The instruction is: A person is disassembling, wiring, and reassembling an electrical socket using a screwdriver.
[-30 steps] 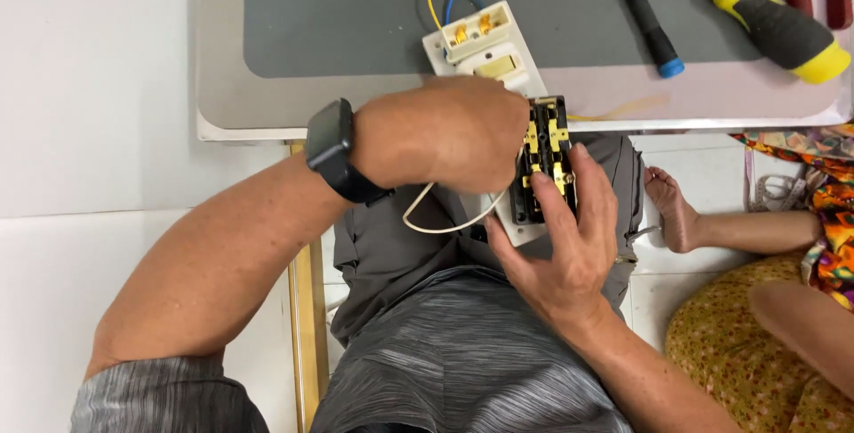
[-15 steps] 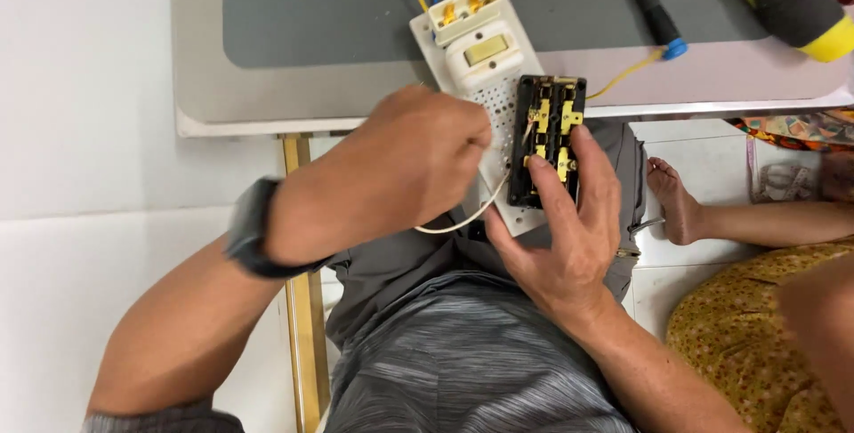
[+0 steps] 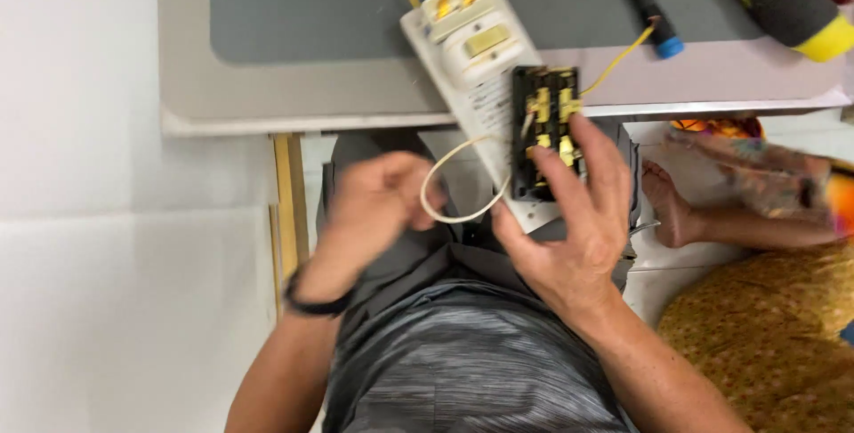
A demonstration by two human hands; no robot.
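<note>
A white switch plate (image 3: 480,86) with a black-and-brass terminal block (image 3: 544,130) is held over the lap, at the surface (image 3: 267,95) edge.
The right hand (image 3: 569,219) clasps it, fingers (image 3: 596,161) closed across the block; the left hand (image 3: 378,206) pinches a looped white wire (image 3: 445,215). Screwdrivers (image 3: 787,6) lie beyond.

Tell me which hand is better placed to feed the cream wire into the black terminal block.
Left, likely. The left hand pinches one end of the cream wire loop and has no other load. The right hand grips the white socket plate and steadies the black terminal block, so letting go would drop it.
</note>
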